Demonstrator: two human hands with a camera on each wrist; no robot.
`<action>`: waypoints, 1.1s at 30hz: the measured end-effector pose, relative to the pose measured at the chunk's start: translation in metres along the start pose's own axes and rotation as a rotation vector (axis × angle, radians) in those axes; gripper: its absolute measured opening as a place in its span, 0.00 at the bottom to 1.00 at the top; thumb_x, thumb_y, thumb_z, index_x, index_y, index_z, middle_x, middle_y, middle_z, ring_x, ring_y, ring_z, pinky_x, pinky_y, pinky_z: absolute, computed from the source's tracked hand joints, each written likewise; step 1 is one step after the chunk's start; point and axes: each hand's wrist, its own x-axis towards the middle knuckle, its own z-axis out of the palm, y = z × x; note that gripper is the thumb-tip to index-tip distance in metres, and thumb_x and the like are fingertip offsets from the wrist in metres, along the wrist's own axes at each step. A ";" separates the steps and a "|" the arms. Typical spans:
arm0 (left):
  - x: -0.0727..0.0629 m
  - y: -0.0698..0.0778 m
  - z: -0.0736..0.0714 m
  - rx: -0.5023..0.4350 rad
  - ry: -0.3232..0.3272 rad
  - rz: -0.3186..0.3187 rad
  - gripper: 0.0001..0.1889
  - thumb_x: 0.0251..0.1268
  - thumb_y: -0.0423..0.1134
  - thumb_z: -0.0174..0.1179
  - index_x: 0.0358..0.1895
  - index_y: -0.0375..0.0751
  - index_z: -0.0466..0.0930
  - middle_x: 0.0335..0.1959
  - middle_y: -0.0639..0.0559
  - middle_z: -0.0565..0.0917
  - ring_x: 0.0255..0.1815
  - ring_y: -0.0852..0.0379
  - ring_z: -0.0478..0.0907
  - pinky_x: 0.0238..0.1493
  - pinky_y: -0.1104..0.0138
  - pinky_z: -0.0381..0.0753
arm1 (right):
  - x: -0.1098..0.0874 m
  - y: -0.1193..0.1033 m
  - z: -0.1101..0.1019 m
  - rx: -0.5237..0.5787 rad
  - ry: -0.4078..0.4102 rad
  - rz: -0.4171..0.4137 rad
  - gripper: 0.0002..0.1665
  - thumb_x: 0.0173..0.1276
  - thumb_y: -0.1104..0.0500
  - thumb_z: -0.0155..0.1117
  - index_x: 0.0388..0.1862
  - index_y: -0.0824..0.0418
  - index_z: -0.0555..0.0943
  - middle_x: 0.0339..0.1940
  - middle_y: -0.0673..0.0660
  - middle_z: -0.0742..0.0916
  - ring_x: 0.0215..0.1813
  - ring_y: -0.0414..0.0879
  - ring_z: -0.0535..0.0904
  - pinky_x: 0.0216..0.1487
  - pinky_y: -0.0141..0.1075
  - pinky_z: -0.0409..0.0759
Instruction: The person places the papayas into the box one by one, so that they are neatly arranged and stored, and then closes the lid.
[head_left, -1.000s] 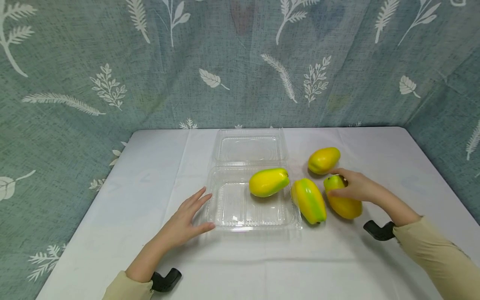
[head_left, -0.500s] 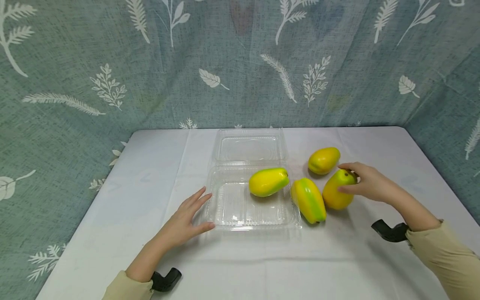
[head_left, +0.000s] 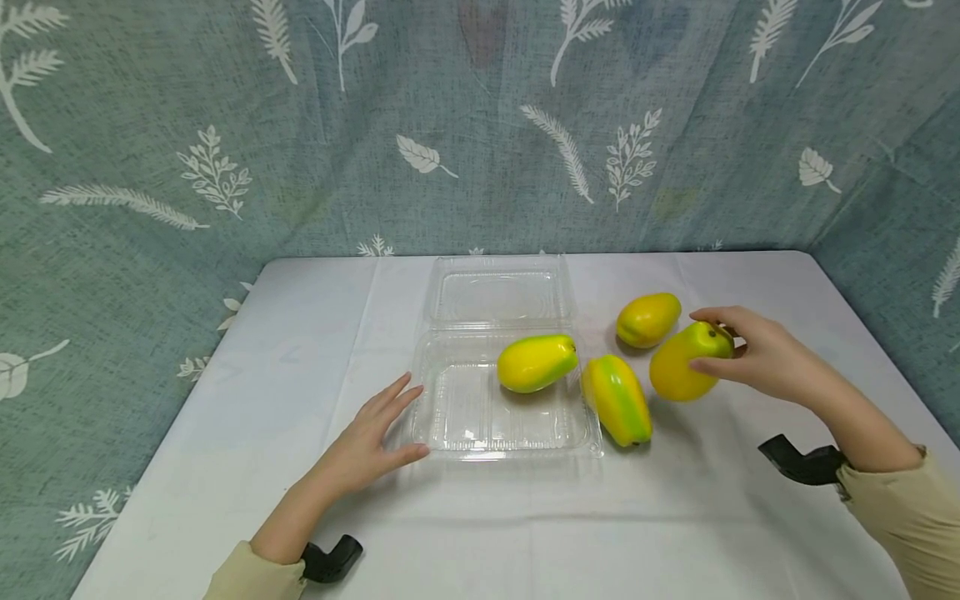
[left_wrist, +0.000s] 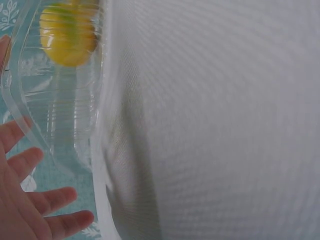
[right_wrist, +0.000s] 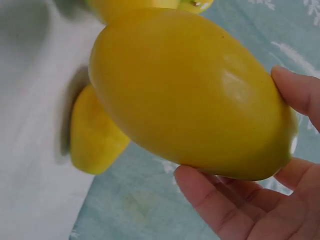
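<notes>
My right hand [head_left: 765, 354] grips a yellow papaya [head_left: 686, 367] with a green end, thumb on one side and fingers on the other. In the right wrist view the held papaya [right_wrist: 190, 95] fills the middle, raised off the table. A clear plastic clamshell box [head_left: 457, 417] lies with its lid [head_left: 495, 296] folded back. Inside its right part rests one papaya [head_left: 536, 364]. Another papaya [head_left: 618, 400] leans at the box's right edge. My left hand [head_left: 367, 442] is spread with straight fingers at the box's left edge; whether it touches is unclear.
A further papaya [head_left: 648, 320] lies behind the held one, right of the lid. All stands on a white cloth-covered table [head_left: 525, 533]. A leaf-patterned blue-green curtain [head_left: 480, 150] hangs behind the table and along its sides.
My right hand has lifted the papaya off the table and moved it slightly back and right, tilting it on the way. The left hand and the other papayas stay where they were.
</notes>
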 end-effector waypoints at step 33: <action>-0.001 0.000 0.000 -0.021 -0.004 -0.010 0.40 0.54 0.57 0.61 0.70 0.52 0.56 0.73 0.53 0.50 0.71 0.42 0.48 0.59 0.39 0.58 | 0.006 -0.050 0.074 0.311 0.013 -0.257 0.30 0.55 0.60 0.69 0.55 0.65 0.70 0.51 0.59 0.78 0.49 0.52 0.74 0.48 0.38 0.79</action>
